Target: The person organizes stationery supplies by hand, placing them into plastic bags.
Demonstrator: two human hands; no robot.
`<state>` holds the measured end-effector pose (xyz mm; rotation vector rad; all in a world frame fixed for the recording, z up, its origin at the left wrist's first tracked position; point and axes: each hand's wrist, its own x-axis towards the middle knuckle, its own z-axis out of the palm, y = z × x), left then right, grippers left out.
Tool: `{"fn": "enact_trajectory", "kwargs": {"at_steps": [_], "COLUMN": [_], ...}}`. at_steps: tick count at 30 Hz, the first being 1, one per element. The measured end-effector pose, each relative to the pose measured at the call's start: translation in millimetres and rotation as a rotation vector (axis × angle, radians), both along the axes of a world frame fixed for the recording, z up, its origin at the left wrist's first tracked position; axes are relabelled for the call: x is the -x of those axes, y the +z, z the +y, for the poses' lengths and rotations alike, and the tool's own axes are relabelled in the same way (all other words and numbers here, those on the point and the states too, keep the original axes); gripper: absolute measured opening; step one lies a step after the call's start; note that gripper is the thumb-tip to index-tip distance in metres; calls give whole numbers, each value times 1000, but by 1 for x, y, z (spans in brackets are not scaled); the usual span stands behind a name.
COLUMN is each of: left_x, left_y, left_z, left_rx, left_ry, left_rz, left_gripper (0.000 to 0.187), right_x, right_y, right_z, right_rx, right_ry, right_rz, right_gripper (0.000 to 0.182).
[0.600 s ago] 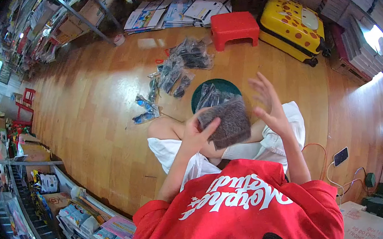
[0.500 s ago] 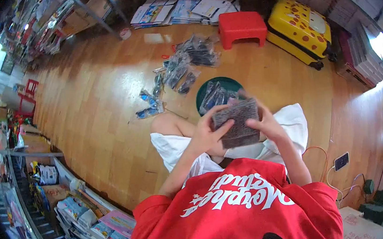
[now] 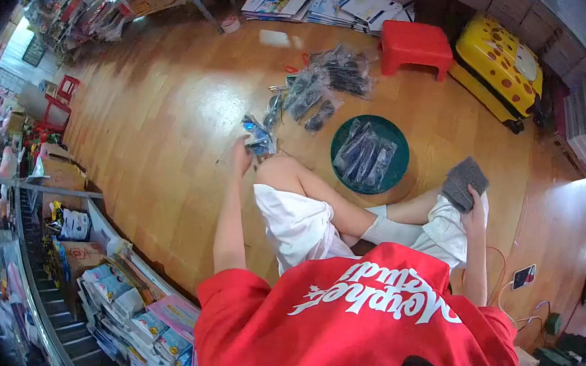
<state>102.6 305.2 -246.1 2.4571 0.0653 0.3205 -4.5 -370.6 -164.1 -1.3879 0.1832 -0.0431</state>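
My left hand (image 3: 241, 156) is at the edge of a clear-wrapped packet with blue parts (image 3: 257, 135) on the floor; its fingers are too small and blurred to make out a grip. Out to the right, above my knee, my right hand (image 3: 475, 214) is closed on a dark grey spongy block (image 3: 464, 184). Several wrapped dark items (image 3: 368, 154) lie in a round green tray (image 3: 399, 174) in front of my crossed legs. Behind the blue packet, more wrapped dark packets (image 3: 338, 73) are heaped on the floor.
A red stool (image 3: 415, 46) and a yellow spotted suitcase (image 3: 500, 65) stand at the back right. Flat printed stacks (image 3: 316, 3) lie at the back. Shelving with packaged goods (image 3: 114, 297) runs along the left. A phone (image 3: 524, 276) with cables lies at the right.
Both hands were together on the grey block. My left hand has let go and moved left to the blue packet, while my right hand has carried the block right. The view has shifted.
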Motion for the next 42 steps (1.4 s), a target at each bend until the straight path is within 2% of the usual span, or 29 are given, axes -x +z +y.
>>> {"fn": "enact_trajectory", "kwargs": {"at_steps": [3, 6, 9, 12, 15, 16, 18, 21, 24, 25, 26, 29, 30, 31, 33, 35, 37, 38, 40, 42], "left_x": [-2, -3, -7, -13, 8, 4, -7, -14, -16, -18, -24, -29, -27, -27, -24, 3, 7, 18, 45, 58], "left_y": [9, -13, -11, -43, 43, 44, 51, 130, 179, 189, 196, 208, 224, 228, 231, 257, 232, 237, 261, 247], "left_z": [-14, -12, -6, 18, -15, -8, 9, -9, -25, -30, -32, -49, -66, -81, -121, -194, -234, -259, -304, -333], "left_rx": [-256, -509, -399, -132, -97, -36, 85, 24, 32, 57, -53, 71, 33, 109, 265, 734, 1049, 1079, 1136, 1165], "left_ry": [37, 73, 49, 6, 111, 97, 69, -9, -53, -70, -74, -39, -76, -73, -82, -8, -221, -250, -300, -314], "left_rz": [270, 76, 650, 733, 588, 629, 713, 781, 716, 676, 680, 553, 517, 432, 268, 241, 252, 304, 408, 403], "left_gripper": [56, 59, 53, 47, 45, 43, 41, 39, 34, 34, 39, 49, 55, 54, 51, 40, 29, 28, 25, 28], "right_x": [-1, -10, -3, -1, -8, -10, -10, -8, -4, -6, -7, -5, -5, -5, 0, 9, 1, -4, -14, -19], "right_y": [-8, -11, -2, -2, 6, 9, 16, 13, 9, 10, 11, 12, 14, 16, -19, -6, 73, 112, 123, 181], "right_z": [-12, -11, -3, -3, -1, 1, 5, 4, 3, 2, 2, 5, 7, 7, -1, -2, 40, 61, 79, 115], "right_rx": [-331, -654, -462, -456, -604, -686, -649, -653, -675, -680, -689, -719, -726, -734, -92, 629, 477, 408, 499, 445], "right_ry": [-109, -218, -125, -100, -120, -135, -153, -148, -178, -194, -201, -212, -211, -211, -146, 1, 83, 116, 186, 135], "right_rz": [116, 294, 153, 163, 235, 275, 266, 255, 251, 245, 240, 215, 198, 178, 36, -88, 81, 168, -52, -360], "right_gripper": [36, 38, 40, 40, 40, 40, 40, 40, 40, 40, 41, 44, 45, 46, 48, 49, 39, 34, 46, 56]}}
